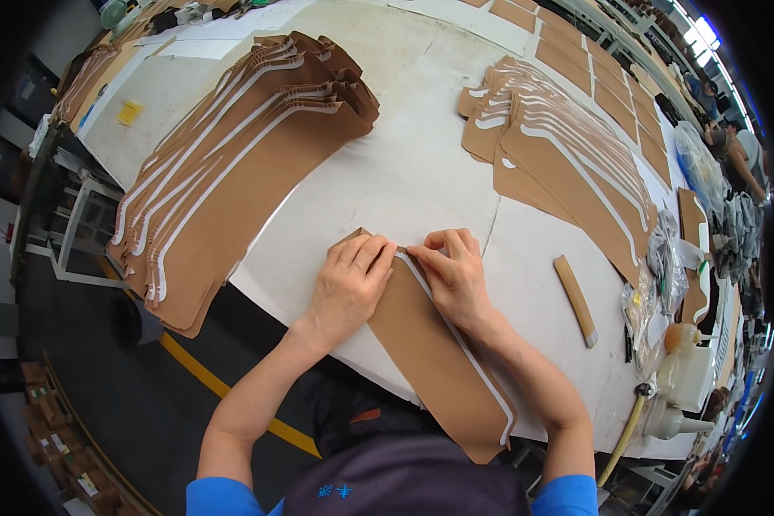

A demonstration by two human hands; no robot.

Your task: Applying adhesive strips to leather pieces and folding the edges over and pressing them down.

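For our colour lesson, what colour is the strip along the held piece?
The strip is white, on a brown piece; it shows best in the head view.

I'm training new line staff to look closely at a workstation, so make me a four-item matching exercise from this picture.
Things
1. Left hand
2. Brown panel
3. Tan stick
4. Yellow piece

Places or states
A. On the table, right of the right hand
B. Far left on the table
C. Touching the panel's far end
D. Has a white strip along its right side

Pairs: 1-C, 2-D, 3-A, 4-B
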